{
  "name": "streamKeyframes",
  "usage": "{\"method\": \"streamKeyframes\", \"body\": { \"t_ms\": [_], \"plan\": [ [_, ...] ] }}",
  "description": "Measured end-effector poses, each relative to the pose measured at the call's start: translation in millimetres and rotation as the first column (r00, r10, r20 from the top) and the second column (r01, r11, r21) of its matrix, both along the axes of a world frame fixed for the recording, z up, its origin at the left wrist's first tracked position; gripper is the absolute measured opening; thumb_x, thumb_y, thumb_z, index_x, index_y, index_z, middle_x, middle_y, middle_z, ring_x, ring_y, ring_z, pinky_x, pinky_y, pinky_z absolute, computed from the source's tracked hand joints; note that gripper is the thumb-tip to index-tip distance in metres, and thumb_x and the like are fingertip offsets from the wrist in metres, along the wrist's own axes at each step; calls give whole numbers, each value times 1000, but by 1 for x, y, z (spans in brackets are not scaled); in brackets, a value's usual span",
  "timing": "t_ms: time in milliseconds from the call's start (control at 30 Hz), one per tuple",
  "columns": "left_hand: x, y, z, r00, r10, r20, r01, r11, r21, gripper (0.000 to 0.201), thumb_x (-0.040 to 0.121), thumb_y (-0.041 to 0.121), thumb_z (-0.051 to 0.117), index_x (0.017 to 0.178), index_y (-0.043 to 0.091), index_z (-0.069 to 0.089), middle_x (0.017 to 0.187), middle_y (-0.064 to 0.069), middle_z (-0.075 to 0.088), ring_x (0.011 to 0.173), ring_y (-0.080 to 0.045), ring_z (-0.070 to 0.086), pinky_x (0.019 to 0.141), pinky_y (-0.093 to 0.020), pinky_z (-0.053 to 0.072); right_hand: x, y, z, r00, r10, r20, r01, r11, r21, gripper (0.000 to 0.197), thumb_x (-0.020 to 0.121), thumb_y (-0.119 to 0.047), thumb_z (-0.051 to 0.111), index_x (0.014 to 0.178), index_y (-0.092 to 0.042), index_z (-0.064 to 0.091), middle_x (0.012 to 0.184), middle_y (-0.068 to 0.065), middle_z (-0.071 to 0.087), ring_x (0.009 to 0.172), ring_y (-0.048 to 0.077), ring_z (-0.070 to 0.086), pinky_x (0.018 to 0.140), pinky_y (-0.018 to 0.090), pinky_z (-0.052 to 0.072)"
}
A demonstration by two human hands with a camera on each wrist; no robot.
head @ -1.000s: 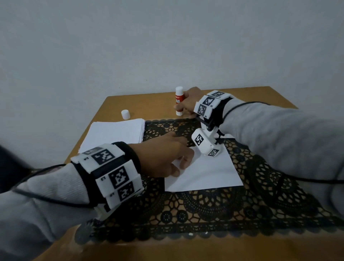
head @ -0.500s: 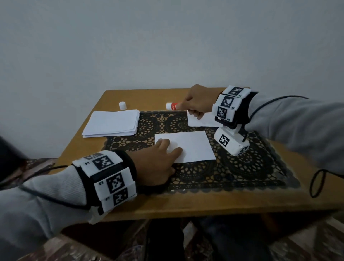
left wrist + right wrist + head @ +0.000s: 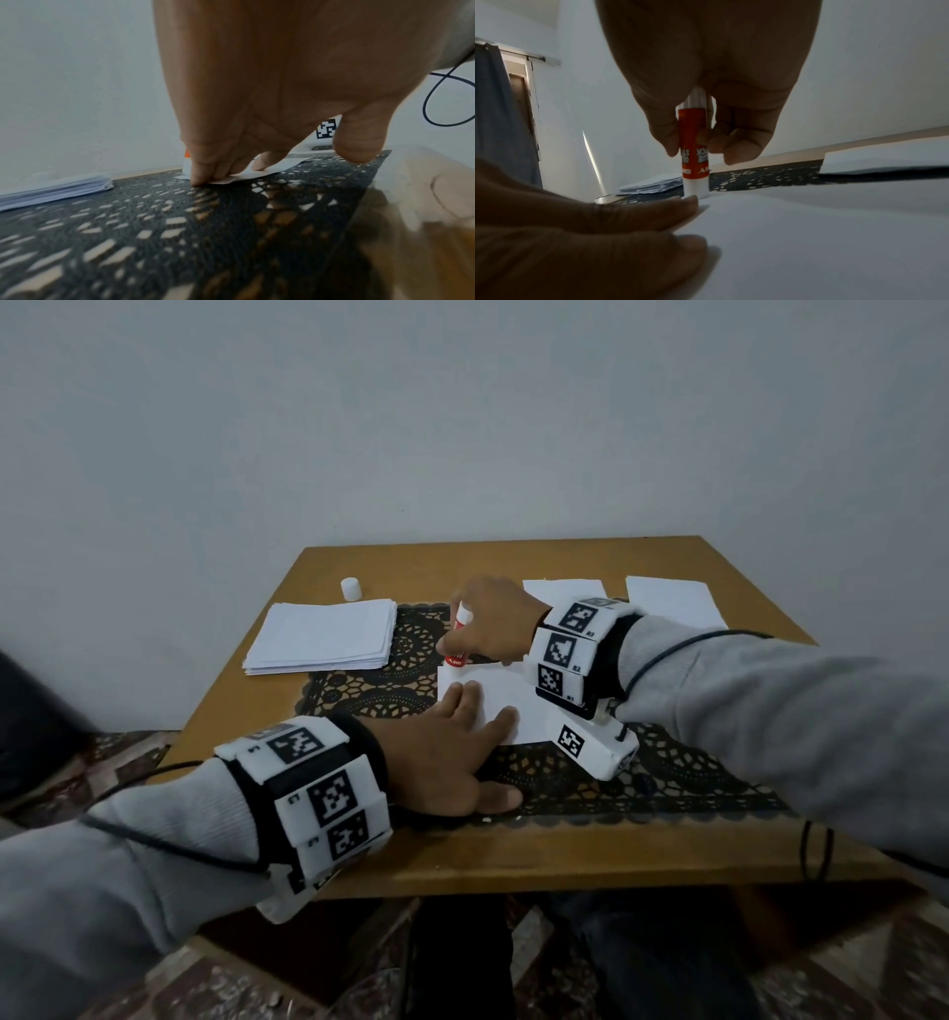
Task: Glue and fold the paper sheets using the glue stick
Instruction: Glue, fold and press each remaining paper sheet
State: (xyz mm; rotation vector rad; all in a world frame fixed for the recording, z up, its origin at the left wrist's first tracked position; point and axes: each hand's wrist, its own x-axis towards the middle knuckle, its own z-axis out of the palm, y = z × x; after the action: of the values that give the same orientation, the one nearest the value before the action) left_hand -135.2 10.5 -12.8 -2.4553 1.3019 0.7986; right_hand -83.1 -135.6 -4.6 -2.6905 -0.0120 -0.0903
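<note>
A white paper sheet (image 3: 513,706) lies on the black lace mat (image 3: 369,695). My left hand (image 3: 477,713) presses flat on its left part with straight fingers (image 3: 203,172), thumb off the sheet on the mat. My right hand (image 3: 482,629) grips the red and white glue stick (image 3: 458,642) upright, its lower end on the sheet's far left corner. In the right wrist view the glue stick (image 3: 695,154) stands between the thumb and fingers, with the sheet (image 3: 821,233) below and the left hand's fingers (image 3: 634,213) close beside it. The stick's tip is hidden.
A stack of white sheets (image 3: 323,636) lies at the mat's left, and the glue stick's white cap (image 3: 350,588) stands behind it. Two more white sheets (image 3: 562,590) (image 3: 672,603) lie at the back right. The wooden table's front edge (image 3: 565,865) is near my wrists.
My right hand has brought the glue stick from the far side of the table down onto the sheet's far left corner and turned it upright. My left hand has stayed on the sheet.
</note>
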Motion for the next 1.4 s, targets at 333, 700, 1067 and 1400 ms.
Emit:
{"method": "streamKeyframes", "body": {
  "t_ms": [333,700,1067,1400],
  "plan": [
    [0,-1,1,1000,-8,18,8,1000,15,84,92,64,31,148,29,-21,153,-12,-30,143,-26,-24,119,-49,5,-4,-10,2,1000,9,-1,-9,994,-109,22,78,-28,72,72,-21,52,93,4,64,81,20,59,60,27,43],
    [2,-7,7,995,-10,104,14,999,-32,77,92,65,30,153,29,-1,159,-14,-3,146,-32,9,118,-44,18,-29,-52,4,996,-87,-2,86,983,-165,20,78,-27,71,74,-17,54,97,5,63,86,22,58,67,32,47],
    [30,-38,14,946,-144,290,167,985,-53,72,91,44,58,149,40,16,133,-9,42,119,-28,46,95,-35,39,-50,-88,24,988,-144,-59,133,978,-163,16,80,-22,71,77,-17,56,87,-10,50,79,17,54,61,27,43],
    [42,-59,16,964,-121,237,118,993,29,91,83,41,70,151,41,10,138,-13,35,121,-32,45,97,-33,39,-60,-79,16,996,-60,-59,50,986,-157,18,80,-21,72,83,-19,55,91,-6,56,82,16,53,63,28,41]
  ]
}}
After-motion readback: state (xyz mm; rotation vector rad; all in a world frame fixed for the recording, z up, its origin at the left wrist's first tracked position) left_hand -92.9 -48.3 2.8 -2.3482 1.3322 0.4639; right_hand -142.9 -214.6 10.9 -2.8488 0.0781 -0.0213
